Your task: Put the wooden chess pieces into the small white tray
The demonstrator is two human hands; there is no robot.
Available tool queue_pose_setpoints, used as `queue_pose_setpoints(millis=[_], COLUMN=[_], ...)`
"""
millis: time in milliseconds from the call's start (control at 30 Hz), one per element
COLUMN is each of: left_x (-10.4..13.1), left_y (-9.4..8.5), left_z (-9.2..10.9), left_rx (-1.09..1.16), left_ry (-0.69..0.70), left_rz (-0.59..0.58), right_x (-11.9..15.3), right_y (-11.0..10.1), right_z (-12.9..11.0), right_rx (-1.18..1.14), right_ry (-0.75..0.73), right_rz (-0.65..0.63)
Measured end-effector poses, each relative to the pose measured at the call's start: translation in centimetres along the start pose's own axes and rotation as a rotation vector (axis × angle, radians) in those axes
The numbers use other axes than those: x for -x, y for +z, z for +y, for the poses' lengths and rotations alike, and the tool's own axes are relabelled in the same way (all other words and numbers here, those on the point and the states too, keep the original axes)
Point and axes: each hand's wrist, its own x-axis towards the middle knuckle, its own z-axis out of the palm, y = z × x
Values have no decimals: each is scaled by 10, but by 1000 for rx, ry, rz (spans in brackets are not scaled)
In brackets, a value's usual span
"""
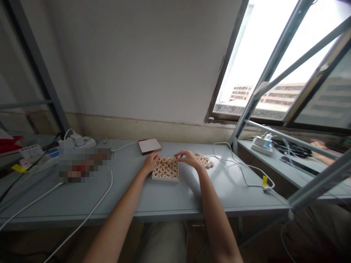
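Holding the right hand (pixel 189 159) at the upper right corner of a shallow white tray (pixel 165 179), just below the middle of the frame, with thumb and forefinger almost together; not showing clearly enough to tell whether pinching a piece. Resting the left hand (pixel 150 163) at the tray's upper left corner, with fingers bent in near the rim; not letting one tell gripping from light steadying. Showing rows of round pieces (pixel 163 170) with red and dark marks inside the tray. Risking a tipped or overlapping piece by pressing down into a crowded back row; risking a skewed tray by pushing harder from one side on the smooth desk (pixel 233 197).

Seeing a loose heap (pixel 205 160) of similar pieces just beside the right wrist, right of the frame's centre. Risking a scatter by swinging that wrist sideways. Spotting a white cord (pixel 255 186) looping to the right of the heap; risking a drag near the pieces by snagging an arm on it.

Sighting a lid (pixel 150 145) farther back, above and left of the tray; risking a nudge by stretching the left fingers backward. Looking beyond to a plain wall (pixel 131 65) and, upper right, a bright window (pixel 246 73); risking a misread mark through glare.
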Motion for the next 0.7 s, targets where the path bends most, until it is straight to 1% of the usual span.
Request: queue_pose_setpoints(millis=[67,167,267,333,400,467,500,567,600,633,700], left_x=[-1,-2,-1,-1,1,1,2,2,2,2,2], left_y=[0,-1,-2,-2,-3,-3,-4,-4,-5,-5,-6], left_z=[-1,-2,-2,-2,-1,-1,0,1,1,1,1], left_rx=[16,61,103,132,155,165,163,161,162,163,163], left_ry=[-3,-18,-31,-45,-72,-90,-89,-71,-60,-50,-42], left_rz=[0,-13,-19,-2,19,30,28,6,-9,-23,-29], right_x=[1,0,0,0,2,5,7,10,11,11,11], right_y=[3,8,9,6,3,2,2,3,3,4,6], right_z=[-2,-4,0,5,13,22,27,37,40,43,45], right_rx=[60,173,193,200,294,461,540,630,635,622,576], right_ry=[-4,-5,-3,26,150,364,475,652,706,732,718], right_rz=[-19,-9,-15,49,203,362,406,404,380,360,347])
